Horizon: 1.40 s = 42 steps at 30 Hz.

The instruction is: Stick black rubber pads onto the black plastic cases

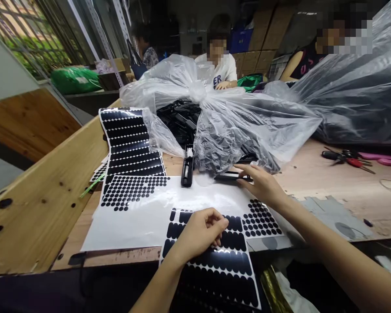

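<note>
My left hand (203,232) is closed with curled fingers over a white sheet of black oblong stickers (221,261) that hangs past the table's front edge. Whatever its fingertips hold is too small to make out. My right hand (259,182) has its fingers around the end of a black oblong part (230,176), which lies beside the clear plastic bag. Another black part (187,167) points toward me, left of the bag's front. Sheets with small round black dots (133,191) (260,219) lie on both sides of my left hand.
A large clear bag (228,126) with a heap of black parts (179,119) covers the back middle. Pliers (345,157) and pink-handled scissors (382,158) lie at the right. A wooden rail (52,187) bounds the left. Several people sit behind the bags.
</note>
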{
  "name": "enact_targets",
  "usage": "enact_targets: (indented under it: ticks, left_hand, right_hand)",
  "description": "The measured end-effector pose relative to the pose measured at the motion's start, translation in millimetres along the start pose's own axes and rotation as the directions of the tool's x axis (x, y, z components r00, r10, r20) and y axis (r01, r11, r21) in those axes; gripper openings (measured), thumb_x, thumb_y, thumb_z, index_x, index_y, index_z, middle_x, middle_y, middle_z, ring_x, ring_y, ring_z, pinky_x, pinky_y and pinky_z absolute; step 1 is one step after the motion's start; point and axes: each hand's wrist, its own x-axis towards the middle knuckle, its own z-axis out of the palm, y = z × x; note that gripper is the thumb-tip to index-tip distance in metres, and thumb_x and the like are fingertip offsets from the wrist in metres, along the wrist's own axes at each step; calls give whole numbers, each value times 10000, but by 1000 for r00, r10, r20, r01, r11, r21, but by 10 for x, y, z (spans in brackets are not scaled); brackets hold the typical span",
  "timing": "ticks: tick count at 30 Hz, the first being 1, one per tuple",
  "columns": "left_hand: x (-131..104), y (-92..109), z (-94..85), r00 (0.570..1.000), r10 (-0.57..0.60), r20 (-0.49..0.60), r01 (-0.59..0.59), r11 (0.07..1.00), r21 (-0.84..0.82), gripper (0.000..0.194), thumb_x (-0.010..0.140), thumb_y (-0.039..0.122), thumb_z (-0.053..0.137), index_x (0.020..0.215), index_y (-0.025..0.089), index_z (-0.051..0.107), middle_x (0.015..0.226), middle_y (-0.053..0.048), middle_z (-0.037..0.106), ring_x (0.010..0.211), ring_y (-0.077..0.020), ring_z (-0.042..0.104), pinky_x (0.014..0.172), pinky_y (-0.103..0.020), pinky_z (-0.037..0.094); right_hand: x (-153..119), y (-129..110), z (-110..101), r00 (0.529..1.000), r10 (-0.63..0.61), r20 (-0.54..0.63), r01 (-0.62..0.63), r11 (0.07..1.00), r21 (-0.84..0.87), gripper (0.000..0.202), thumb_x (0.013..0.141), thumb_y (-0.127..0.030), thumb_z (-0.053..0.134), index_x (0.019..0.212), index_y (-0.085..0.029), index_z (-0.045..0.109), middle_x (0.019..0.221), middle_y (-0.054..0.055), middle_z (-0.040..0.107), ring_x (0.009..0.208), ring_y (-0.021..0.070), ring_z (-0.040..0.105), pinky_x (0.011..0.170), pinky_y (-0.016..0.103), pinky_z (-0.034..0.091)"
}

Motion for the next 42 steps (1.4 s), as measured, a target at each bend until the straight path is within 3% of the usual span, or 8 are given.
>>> enact_targets:
  ticks: [2,5,8,12,16,24,33,42]
  left_hand:
    - [33,-28,-40,1000,5,-19,-8,981,-193,309,880,458,698,914,160,626,714,-4,620,641,-147,645,657,-298,555]
    - [71,-34,-91,995,2,-95,-38,926,-377,282,841,340,745,1015,151,628,819,-29,647,755,-162,692,780,-347,591]
    - [65,-15,-133,998,37,-60,-60,889,-454,352,788,296,779,1082,156,648,1014,-86,677,932,-213,711,875,-389,584]
    - [20,-38,-122,994,113,-1,-103,902,-420,534,753,429,848,1166,150,655,1142,-125,679,1039,-255,698,963,-423,551]
    - [33,-121,-43,980,128,-152,-175,917,-358,669,762,614,804,1169,98,676,1119,-164,706,992,-265,710,847,-375,583]
    - [73,-72,-68,966,50,-253,-166,872,-461,442,807,463,758,1039,92,699,1162,-196,739,926,-230,729,716,-302,590]
    - [119,-28,54,935,3,-353,-144,917,-372,249,849,339,668,923,108,615,734,-118,741,664,-209,726,651,-302,584]
    - [64,-57,11,956,119,-270,-206,924,-321,349,815,429,734,939,154,558,684,-16,652,540,-158,636,609,-337,602]
  right_hand:
    - [-78,-200,-44,991,133,29,-136,954,266,488,918,-414,667,1376,-258,601,893,60,748,906,293,721,888,508,583]
    - [-282,-591,-72,896,396,199,-418,607,676,626,841,-515,768,1379,-262,571,888,49,755,865,268,738,792,437,618]
    - [-475,-918,18,768,496,404,-574,254,779,642,804,-532,797,1347,-285,562,984,54,785,850,265,759,779,437,627]
    - [-634,-1141,244,735,525,429,-567,128,814,643,798,-519,816,1344,-306,550,1000,38,786,807,226,747,671,327,592]
    - [-700,-1153,412,787,504,355,-498,181,848,654,802,-557,808,1339,-303,537,988,30,767,792,209,726,625,292,565]
    - [-599,-756,425,953,298,50,-236,629,741,671,849,-627,728,1354,-236,523,1074,113,751,990,302,735,877,489,602]
    - [-629,-299,118,889,426,-170,-120,575,810,696,594,-790,803,902,-175,704,644,22,643,613,184,632,587,339,606]
    - [-660,-255,148,914,390,-115,-131,550,825,613,625,-736,822,846,-168,748,648,29,655,590,165,606,568,312,563]
